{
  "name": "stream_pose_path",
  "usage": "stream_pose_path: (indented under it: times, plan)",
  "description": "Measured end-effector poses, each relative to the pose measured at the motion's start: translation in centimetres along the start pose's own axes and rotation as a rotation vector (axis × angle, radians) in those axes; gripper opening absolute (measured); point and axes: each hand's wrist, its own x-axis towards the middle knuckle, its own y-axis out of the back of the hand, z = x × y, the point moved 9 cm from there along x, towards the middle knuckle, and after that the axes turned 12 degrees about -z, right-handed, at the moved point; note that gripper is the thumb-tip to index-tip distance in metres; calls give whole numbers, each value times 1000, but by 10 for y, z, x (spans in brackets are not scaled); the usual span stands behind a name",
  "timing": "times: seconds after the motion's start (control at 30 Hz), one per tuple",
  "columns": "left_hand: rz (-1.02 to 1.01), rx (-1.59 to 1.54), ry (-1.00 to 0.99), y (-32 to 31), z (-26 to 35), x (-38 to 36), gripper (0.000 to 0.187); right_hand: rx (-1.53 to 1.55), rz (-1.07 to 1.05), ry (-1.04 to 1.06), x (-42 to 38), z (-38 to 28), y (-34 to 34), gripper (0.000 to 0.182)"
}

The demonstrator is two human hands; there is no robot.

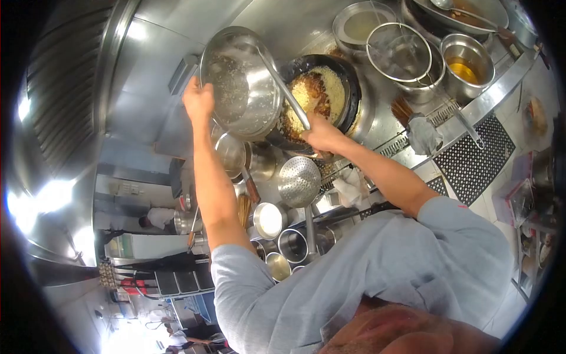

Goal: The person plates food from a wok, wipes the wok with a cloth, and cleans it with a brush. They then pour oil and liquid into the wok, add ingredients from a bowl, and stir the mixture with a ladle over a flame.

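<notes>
My left hand [199,101] is closed on the rim of a large steel bowl [242,88], which is tilted over the left side of a wok. Bits of pale food cling to the bowl's inside. In my right hand [323,134] is the handle of a long metal ladle [283,88]; its far end reaches into the bowl, where its head is hard to make out. The dark wok [354,88] below holds pale yellow crumbly food [303,97] with browned pieces and foamy liquid.
Right of the wok, a round wire strainer [399,52] rests over a pot, beside a pot of amber oil [466,62]. A perforated skimmer [299,180] and several steel containers [293,245] stand near my body. Other people [160,218] are in the background at left.
</notes>
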Motion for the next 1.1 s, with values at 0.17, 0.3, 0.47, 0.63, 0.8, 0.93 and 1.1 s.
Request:
stream_pose_path:
  times: [0.17,0.3,0.47,0.63,0.8,0.93,1.1]
  plan:
    - [94,67,-47,16,-4,13,17,-643,-62,72,-36,44,-8,34]
    - [131,90,-17,33,13,-4,17,-940,54,-111,-58,80,67,35]
    - [37,297,-16,12,46,-14,16,-885,333,-3,-30,9,111,30]
    - [171,316,-131,9,66,-13,16,-1039,97,-15,-18,17,89,26]
    - [213,328,-7,15,19,-7,17,-1089,2,-161,-59,13,110,27]
    - [325,453,12,30,-8,-4,20,-1106,-30,-169,-35,6,116,39]
    - [376,384,94,63,-9,-12,19,-1018,-94,-233,11,39,80,31]
